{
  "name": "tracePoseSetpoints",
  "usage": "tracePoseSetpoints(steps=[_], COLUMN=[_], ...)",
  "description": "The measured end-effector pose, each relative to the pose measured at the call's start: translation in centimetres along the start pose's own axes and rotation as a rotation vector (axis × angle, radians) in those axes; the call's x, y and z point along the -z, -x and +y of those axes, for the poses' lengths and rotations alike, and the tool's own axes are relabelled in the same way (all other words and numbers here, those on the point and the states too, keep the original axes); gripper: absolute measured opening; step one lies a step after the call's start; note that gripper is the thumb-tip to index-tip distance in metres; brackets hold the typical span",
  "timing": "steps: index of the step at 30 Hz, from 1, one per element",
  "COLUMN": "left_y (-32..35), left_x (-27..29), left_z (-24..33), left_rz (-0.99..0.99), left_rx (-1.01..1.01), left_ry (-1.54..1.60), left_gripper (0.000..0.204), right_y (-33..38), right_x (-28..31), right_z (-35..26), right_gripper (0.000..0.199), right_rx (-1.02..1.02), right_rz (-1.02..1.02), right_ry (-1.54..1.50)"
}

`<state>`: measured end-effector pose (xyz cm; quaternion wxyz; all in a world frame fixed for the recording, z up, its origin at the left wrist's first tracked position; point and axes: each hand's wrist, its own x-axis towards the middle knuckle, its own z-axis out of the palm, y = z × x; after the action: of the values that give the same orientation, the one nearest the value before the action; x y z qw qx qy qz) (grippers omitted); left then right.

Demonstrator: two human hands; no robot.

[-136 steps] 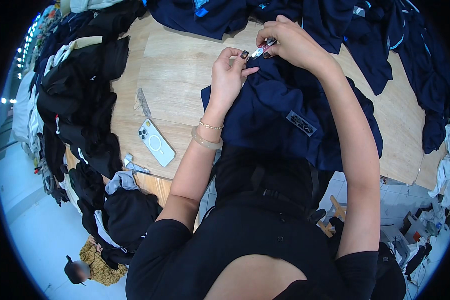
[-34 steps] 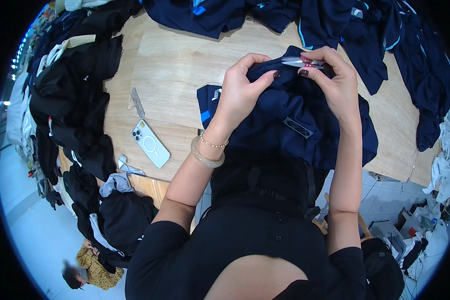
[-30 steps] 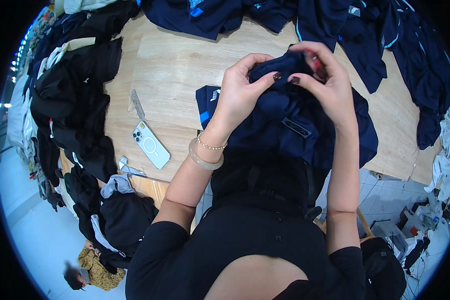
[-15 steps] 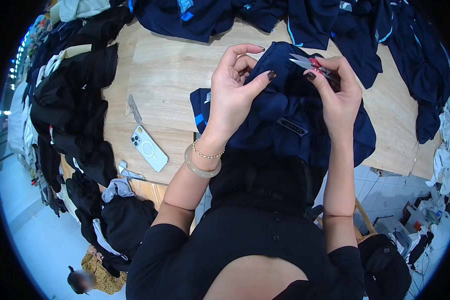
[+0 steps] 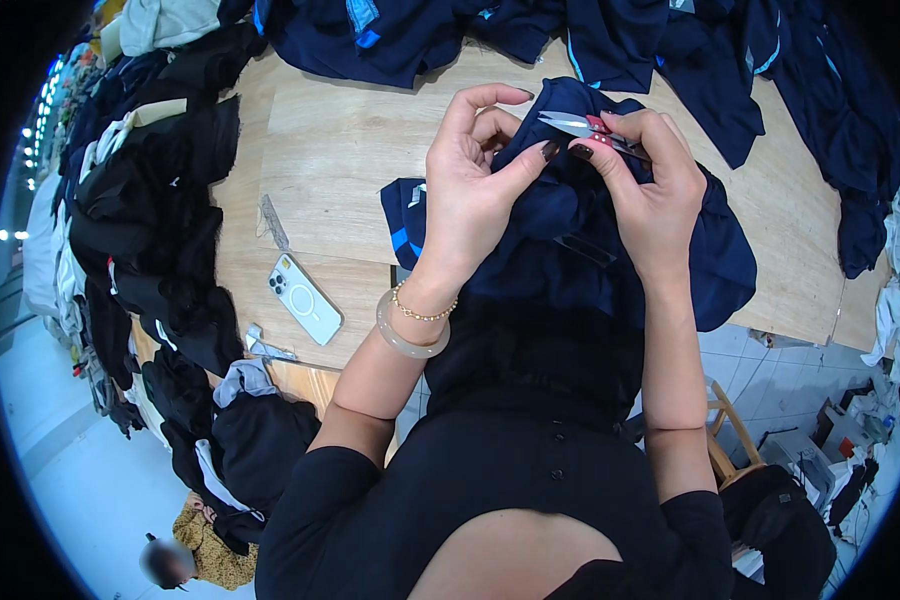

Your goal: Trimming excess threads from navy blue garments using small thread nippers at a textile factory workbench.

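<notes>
A dark navy garment (image 5: 555,215) lies bunched over the near edge of the wooden table and across my lap. My left hand (image 5: 470,205) is closed on its raised fabric, with thumb and index finger bent toward each other near the upper fold. In my right hand (image 5: 660,205) is a pair of small thread snips (image 5: 598,130) with red on the grips, held between thumb and fingers. Their blades point left, in front of the upper fabric and close to my left fingertips. Whether the tips touch the cloth I cannot tell.
A white phone (image 5: 306,300) lies on the wooden table (image 5: 340,150) to the left. Black garments (image 5: 150,230) are heaped along the left side, navy garments (image 5: 365,45) along the far edge. A wooden chair (image 5: 735,440) stands at lower right. Another person (image 5: 205,540) is at lower left.
My right hand has moved left with the snips, bringing the blades nearer my left fingers. The blades look closer together. My left hand has barely shifted on the garment.
</notes>
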<state>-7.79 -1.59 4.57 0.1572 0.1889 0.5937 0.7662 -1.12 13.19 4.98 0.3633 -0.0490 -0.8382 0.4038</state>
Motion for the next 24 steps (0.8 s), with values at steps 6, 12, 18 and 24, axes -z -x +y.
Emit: tracePoseSetpoints(steps=[6, 12, 18, 24], left_y=[0.0, -1.9, 2.4, 3.8], left_x=[0.1, 6.6, 5.2, -0.8], left_z=[0.0, 1.6, 8.9, 10.8], left_rz=[-0.027, 0.241, -0.497, -0.999], left_rx=[-0.021, -0.164, -0.197, 0.019], left_ry=[-0.046, -0.802, 0.390, 0.698], left_gripper=[0.044, 0.024, 0.081, 0.050], right_y=[-0.1, -1.2, 1.6, 5.7], right_x=[0.2, 5.1, 13.9, 15.2], right_z=[-0.2, 1.7, 5.1, 5.4], right_gripper=[0.021, 0.016, 0.025, 0.021], right_rx=[0.001, -0.233, -0.476, -0.541], right_rz=[0.000, 0.397, 0.531, 0.575], right_ry=[-0.008, -0.255, -0.453, -0.442])
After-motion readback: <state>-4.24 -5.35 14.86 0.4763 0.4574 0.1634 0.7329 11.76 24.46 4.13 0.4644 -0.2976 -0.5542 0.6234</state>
